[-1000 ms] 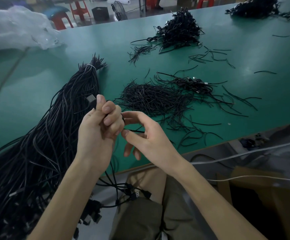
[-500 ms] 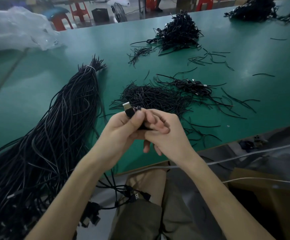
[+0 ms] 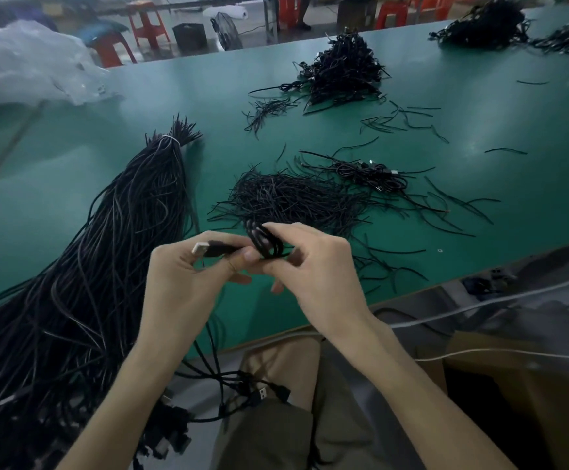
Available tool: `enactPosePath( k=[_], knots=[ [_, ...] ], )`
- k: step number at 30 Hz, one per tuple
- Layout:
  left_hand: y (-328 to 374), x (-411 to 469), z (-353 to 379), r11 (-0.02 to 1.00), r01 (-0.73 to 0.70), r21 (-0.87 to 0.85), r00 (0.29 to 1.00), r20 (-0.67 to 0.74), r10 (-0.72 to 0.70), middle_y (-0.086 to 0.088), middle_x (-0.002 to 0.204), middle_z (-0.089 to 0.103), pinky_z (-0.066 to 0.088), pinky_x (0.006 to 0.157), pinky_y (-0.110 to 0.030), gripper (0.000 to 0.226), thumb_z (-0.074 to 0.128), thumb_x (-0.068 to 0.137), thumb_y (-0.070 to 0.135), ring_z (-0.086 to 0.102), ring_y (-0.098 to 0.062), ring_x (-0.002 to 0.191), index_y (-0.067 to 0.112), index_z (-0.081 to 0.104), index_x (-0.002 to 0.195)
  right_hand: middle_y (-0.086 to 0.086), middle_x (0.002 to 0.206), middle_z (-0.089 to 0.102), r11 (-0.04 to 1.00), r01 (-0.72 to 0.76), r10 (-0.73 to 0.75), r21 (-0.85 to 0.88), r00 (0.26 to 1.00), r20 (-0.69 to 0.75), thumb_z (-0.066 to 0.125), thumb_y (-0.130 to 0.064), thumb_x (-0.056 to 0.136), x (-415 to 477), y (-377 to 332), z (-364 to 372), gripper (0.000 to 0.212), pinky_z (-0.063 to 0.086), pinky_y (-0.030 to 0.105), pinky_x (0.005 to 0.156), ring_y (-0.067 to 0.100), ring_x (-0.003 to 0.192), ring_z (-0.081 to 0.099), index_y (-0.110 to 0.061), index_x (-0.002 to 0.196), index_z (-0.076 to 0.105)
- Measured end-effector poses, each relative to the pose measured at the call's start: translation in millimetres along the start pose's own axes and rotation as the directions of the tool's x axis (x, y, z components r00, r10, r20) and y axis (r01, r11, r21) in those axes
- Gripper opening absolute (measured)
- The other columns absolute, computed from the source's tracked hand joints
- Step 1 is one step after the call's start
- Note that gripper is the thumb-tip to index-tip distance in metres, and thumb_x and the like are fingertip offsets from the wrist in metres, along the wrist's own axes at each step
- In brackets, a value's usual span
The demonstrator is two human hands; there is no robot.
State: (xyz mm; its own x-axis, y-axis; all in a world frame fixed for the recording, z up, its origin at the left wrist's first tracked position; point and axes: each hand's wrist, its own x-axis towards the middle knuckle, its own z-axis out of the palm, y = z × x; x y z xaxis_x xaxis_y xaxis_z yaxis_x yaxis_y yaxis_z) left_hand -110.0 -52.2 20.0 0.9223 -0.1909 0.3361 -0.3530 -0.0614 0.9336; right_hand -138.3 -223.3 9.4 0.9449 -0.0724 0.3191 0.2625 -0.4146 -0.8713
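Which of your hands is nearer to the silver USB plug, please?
Left. The left hand holds the plug itself, which sticks out past its fingers. The right hand is off to the plug's right, gripping the coil.

On the green table [image 3: 55,184] the long tied bundle of black cables [image 3: 133,239] lies left of my left hand [image 3: 181,283] — the loose heap of short black ties [image 3: 293,198] just beyond my right hand [image 3: 320,276].

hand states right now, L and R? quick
Left hand: closed, gripping the cable by its USB plug.
Right hand: closed, pinching the coiled cable.
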Motion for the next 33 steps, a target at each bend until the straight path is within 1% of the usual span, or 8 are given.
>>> enactPosePath(
  k=[3,8,10,14,19,24,28,33],
  knots=[
    [-4,4,-8,0.995,0.084,0.055,0.996,0.033,-0.086,-0.007,0.072,0.075,0.06,0.057,-0.032,0.007,0.083,0.069,0.023,0.071,-0.024,0.059,0.024,0.081,0.076,-0.005,0.093,0.067,0.944,0.12,-0.092,-0.306,0.99,0.104,0.077,-0.032,0.086,1,-1,0,0.033,0.052,0.041,0.067,0.013,0.064,0.055,-0.018,0.116,0.073],
    [-7,8,-20,0.944,0.138,0.3,0.979,0.1,-0.175,0.0,0.067,0.076,0.052,0.06,-0.019,0.04,0.086,0.061,0.044,0.073,-0.018,0.058,0.017,0.068,0.086,-0.002,0.099,0.066,0.881,0.158,-0.058,-0.447,0.972,0.229,0.073,-0.036,0.091,5,-3,1,0.037,0.051,0.045,0.077,0.026,0.091,0.065,-0.017,0.122,0.07],
    [-8,9,-21,0.908,0.182,0.377,0.969,0.086,-0.23,0.003,0.066,0.076,0.049,0.061,-0.026,0.053,0.082,0.057,0.053,0.073,-0.014,0.062,0.021,0.06,0.094,-0.002,0.103,0.065,0.839,0.207,-0.077,-0.503,0.961,0.266,0.069,-0.034,0.095,6,-4,2,0.035,0.052,0.047,0.079,0.028,0.093,0.066,-0.018,0.126,0.067],
    [-8,17,-29,0.874,0.11,0.473,0.942,0.231,-0.244,0.009,0.08,0.076,0.055,0.071,-0.031,0.045,0.074,0.062,0.063,0.072,-0.008,0.071,0.033,0.069,0.096,-0.003,0.101,0.059,0.762,0.291,-0.094,-0.579,0.933,0.346,0.059,-0.027,0.103,8,-2,2,0.02,0.053,0.047,0.077,0.028,0.089,0.064,-0.02,0.12,0.065],
    [-4,27,-42,0.739,0.002,0.674,0.801,0.441,-0.405,0.021,0.088,0.073,0.053,0.072,-0.024,0.048,0.054,0.072,0.078,0.069,-0.002,0.079,0.045,0.071,0.101,-0.001,0.098,0.052,0.621,0.428,-0.075,-0.657,0.867,0.493,0.054,-0.011,0.102,11,-2,8,0.01,0.05,0.04,0.067,0.029,0.084,0.063,-0.017,0.109,0.06],
    [-3,32,-42,0.712,-0.047,0.701,0.605,0.587,-0.538,0.015,0.07,0.069,0.051,0.064,-0.025,0.045,0.039,0.086,0.073,0.065,-0.004,0.064,0.035,0.062,0.094,-0.001,0.092,0.039,0.554,0.518,-0.042,-0.652,0.799,0.6,0.051,0.008,0.09,13,-4,12,0.026,0.032,0.035,0.059,0.027,0.077,0.059,-0.015,0.103,0.053],
    [-11,23,-31,0.758,-0.011,0.653,0.62,0.599,-0.507,0.027,0.075,0.063,0.043,0.064,-0.008,0.033,0.032,0.101,0.053,0.058,0.012,0.067,0.029,0.054,0.101,0.0,0.1,0.045,0.543,0.541,-0.096,-0.642,0.8,0.593,0.052,0.004,0.094,15,1,13,0.024,0.04,0.032,0.066,0.022,0.092,0.059,-0.015,0.109,0.052],
    [-20,20,-31,0.767,-0.084,0.636,0.707,0.581,-0.404,-0.016,0.088,0.058,0.046,0.079,-0.049,0.039,0.03,0.108,0.042,0.054,-0.034,0.08,0.011,0.05,0.095,0.002,0.108,0.054,0.426,0.587,-0.186,-0.688,0.802,0.568,0.056,-0.005,0.094,7,13,11,0.027,0.051,0.032,0.081,0.02,0.097,0.056,-0.014,0.119,0.052]
  ],
)
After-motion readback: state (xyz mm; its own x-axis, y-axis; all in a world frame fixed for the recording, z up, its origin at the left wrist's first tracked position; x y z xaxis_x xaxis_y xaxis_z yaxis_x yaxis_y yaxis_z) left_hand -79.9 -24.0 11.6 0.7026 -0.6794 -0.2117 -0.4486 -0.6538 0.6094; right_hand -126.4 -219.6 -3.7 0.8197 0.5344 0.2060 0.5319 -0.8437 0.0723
